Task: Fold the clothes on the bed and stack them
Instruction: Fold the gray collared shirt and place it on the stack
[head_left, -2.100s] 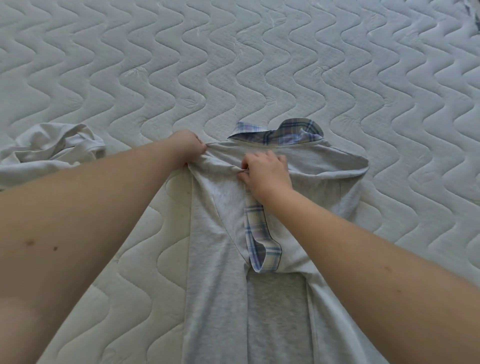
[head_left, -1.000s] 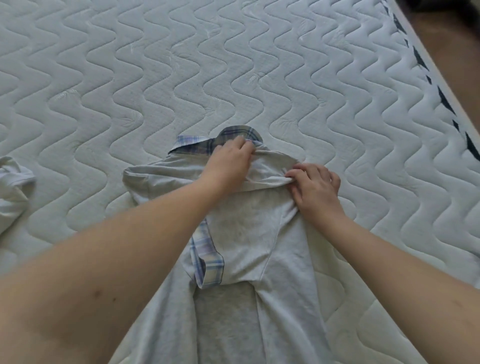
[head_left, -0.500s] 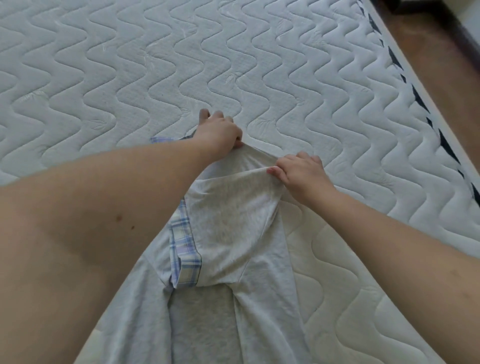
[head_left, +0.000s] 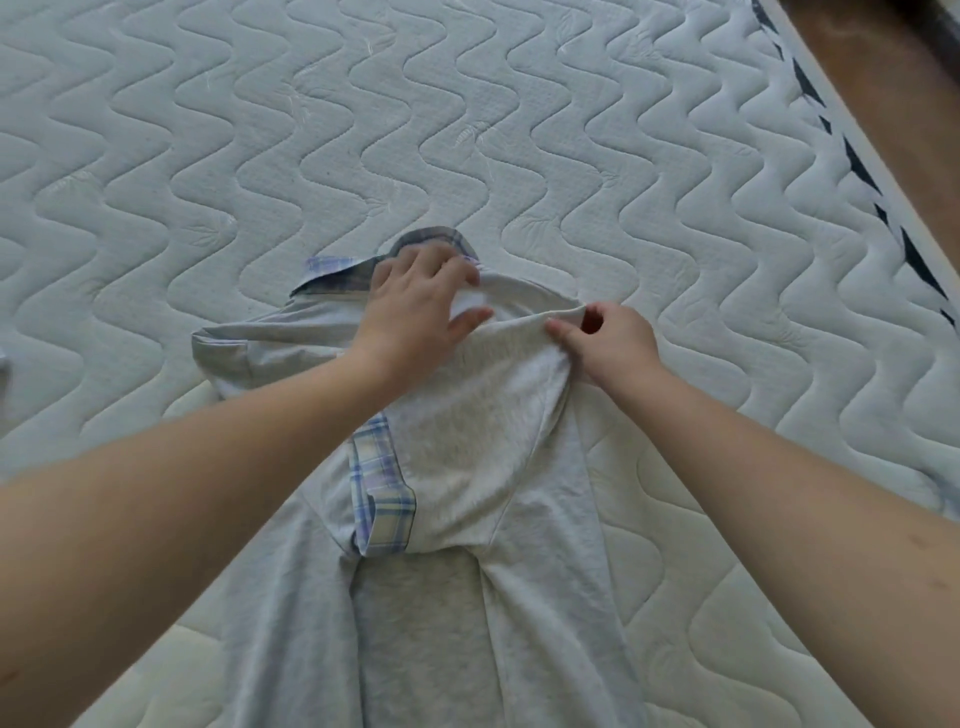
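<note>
A light grey shirt (head_left: 467, 452) with a blue plaid collar (head_left: 337, 273) lies lengthwise on the quilted mattress (head_left: 519, 130). Both side parts are folded inward, and a plaid-cuffed sleeve (head_left: 382, 499) lies down the middle. My left hand (head_left: 421, 306) rests on the top of the shirt just below the collar, fingers spread and lightly bent over the cloth. My right hand (head_left: 608, 343) pinches the folded right shoulder edge between thumb and fingers.
The mattress edge with dark trim (head_left: 852, 166) runs diagonally at the upper right, with brown floor (head_left: 893, 78) beyond it. A sliver of another pale garment (head_left: 2, 364) shows at the left border.
The view has shifted back left, so the collar and left shoulder show again. My left hand has moved from gripping the collar to resting below it. My right hand still holds the right shoulder fold.
</note>
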